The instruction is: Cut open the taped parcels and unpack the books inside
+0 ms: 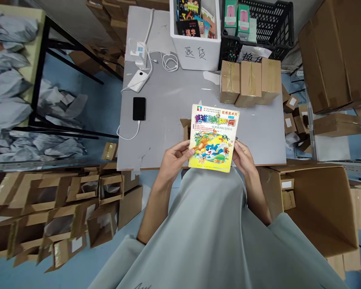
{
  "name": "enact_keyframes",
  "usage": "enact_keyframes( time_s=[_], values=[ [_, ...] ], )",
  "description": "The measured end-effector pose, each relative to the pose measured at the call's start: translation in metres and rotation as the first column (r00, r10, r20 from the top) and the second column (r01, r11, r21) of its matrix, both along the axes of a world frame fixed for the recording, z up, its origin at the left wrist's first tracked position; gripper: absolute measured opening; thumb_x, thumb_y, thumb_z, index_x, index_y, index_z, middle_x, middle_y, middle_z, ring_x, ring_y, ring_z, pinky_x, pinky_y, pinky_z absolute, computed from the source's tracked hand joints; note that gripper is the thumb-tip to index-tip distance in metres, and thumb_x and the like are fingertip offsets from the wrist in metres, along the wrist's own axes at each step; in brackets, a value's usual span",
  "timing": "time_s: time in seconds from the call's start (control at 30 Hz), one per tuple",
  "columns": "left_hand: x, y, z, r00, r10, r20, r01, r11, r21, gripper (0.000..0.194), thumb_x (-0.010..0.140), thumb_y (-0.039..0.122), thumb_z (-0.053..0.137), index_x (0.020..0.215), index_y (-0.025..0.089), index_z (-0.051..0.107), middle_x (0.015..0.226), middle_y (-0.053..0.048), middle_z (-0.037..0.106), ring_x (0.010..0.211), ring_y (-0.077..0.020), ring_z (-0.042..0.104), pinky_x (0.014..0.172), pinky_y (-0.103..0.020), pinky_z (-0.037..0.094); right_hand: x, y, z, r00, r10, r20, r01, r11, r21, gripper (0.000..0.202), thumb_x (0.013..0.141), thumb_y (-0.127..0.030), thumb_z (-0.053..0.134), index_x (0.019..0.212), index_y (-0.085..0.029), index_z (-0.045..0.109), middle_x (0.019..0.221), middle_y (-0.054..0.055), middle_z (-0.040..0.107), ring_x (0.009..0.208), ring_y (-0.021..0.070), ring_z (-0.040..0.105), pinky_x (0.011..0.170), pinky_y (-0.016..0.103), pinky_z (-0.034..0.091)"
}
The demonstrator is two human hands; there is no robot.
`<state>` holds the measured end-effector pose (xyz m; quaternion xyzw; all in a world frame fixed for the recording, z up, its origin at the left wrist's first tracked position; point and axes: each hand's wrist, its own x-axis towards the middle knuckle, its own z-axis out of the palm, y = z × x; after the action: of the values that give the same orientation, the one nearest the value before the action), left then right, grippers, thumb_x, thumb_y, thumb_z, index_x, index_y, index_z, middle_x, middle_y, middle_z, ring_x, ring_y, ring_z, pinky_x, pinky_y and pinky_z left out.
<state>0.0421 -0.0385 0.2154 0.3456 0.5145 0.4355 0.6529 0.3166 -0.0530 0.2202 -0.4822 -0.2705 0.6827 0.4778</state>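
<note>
A children's book (212, 140) with a yellow and white cartoon cover is held up in front of me, its cover facing me. My left hand (175, 158) grips its left edge, thumb on the cover. On the opposite edge, my right hand (243, 155) is closed, with most of its fingers behind the book. Just beyond the book's left side, part of a small open cardboard box (185, 129) shows on the grey table (162, 104); the book hides the rest of it.
Three taped boxes (250, 82) stand at the table's right rear, before a white bin (195, 52) of books and a black crate (276, 24). A black phone (139, 108) and cables lie left. Open cartons (51, 212) crowd the lower left; a large carton (319, 208) stands right.
</note>
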Motion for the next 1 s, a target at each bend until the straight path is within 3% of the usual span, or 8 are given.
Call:
enact_keyframes(
  time_s=[0.2,0.47,0.6,0.7,0.83,0.93,1.0],
  values=[
    [0.004,0.004,0.004,1.000,0.006,0.002,-0.005,0.999,-0.035,0.075,0.065,0.058,0.113,0.122,0.017,0.087,0.124,-0.016,0.089,0.118,-0.0341,0.084,0.100,-0.044,0.072,-0.004,0.003,-0.001,0.998,-0.037,0.047,0.038,0.999,-0.021,0.067,0.080,-0.087,0.091,0.109,-0.028,0.082,0.118,0.008,0.089,0.126,0.0328,0.081,0.100,0.043,0.071],
    [-0.017,0.012,-0.003,0.997,0.033,-0.068,-0.042,0.990,-0.138,0.081,0.072,0.074,0.104,0.125,0.016,0.085,0.125,-0.017,0.088,0.119,-0.0340,0.083,0.099,-0.042,0.069,-0.023,0.006,-0.016,0.985,0.020,0.172,-0.013,0.999,-0.038,0.061,0.079,-0.071,0.101,0.115,-0.026,0.081,0.124,0.009,0.088,0.122,0.0317,0.082,0.111,0.043,0.066],
    [-0.036,0.022,-0.008,0.997,-0.002,-0.080,-0.018,0.971,-0.239,0.087,0.068,0.082,0.101,0.124,0.017,0.086,0.126,-0.016,0.088,0.125,-0.0375,0.080,0.106,-0.045,0.066,-0.037,0.014,-0.021,0.979,0.050,0.198,-0.033,0.996,-0.089,0.066,0.080,-0.078,0.096,0.118,-0.025,0.084,0.125,0.012,0.088,0.118,0.0352,0.084,0.102,0.045,0.070],
    [-0.047,0.031,-0.010,0.996,-0.087,-0.021,0.078,0.958,-0.275,0.081,0.070,0.076,0.101,0.126,0.019,0.087,0.129,-0.015,0.088,0.126,-0.0382,0.080,0.111,-0.047,0.064,-0.046,0.021,-0.022,0.978,0.100,0.185,-0.073,0.986,-0.149,0.076,0.080,-0.084,0.093,0.126,-0.025,0.083,0.125,0.014,0.088,0.114,0.0385,0.085,0.092,0.049,0.072],
    [-0.058,0.046,-0.015,0.979,-0.192,0.073,0.205,0.929,-0.307,0.079,0.076,0.057,0.097,0.143,0.019,0.081,0.145,-0.017,0.082,0.120,-0.0341,0.081,0.093,-0.038,0.067,-0.058,0.037,-0.022,0.972,0.133,0.192,-0.098,0.978,-0.182,0.086,0.077,-0.087,0.091,0.137,-0.027,0.080,0.123,0.013,0.089,0.108,0.0405,0.087,0.077,0.049,0.074],
    [-0.068,0.062,-0.019,0.972,-0.216,0.089,0.232,0.930,-0.286,0.087,0.076,0.048,0.094,0.157,0.021,0.073,0.156,-0.020,0.074,0.119,-0.0337,0.079,0.076,-0.033,0.066,-0.066,0.054,-0.021,0.968,0.143,0.208,-0.110,0.981,-0.160,0.085,0.080,-0.085,0.090,0.140,-0.026,0.078,0.116,0.012,0.089,0.083,0.0317,0.087,0.061,0.038,0.069],
    [-0.076,0.077,-0.019,0.969,-0.233,0.080,0.246,0.936,-0.252,0.091,0.077,0.045,0.092,0.162,0.024,0.069,0.156,-0.019,0.072,0.123,-0.0355,0.078,0.075,-0.035,0.068,-0.070,0.070,-0.019,0.969,0.147,0.199,-0.119,0.982,-0.145,0.083,0.082,-0.081,0.091,0.142,-0.025,0.075,0.112,0.010,0.088,0.064,0.0228,0.082,0.053,0.031,0.064]
  ],
)
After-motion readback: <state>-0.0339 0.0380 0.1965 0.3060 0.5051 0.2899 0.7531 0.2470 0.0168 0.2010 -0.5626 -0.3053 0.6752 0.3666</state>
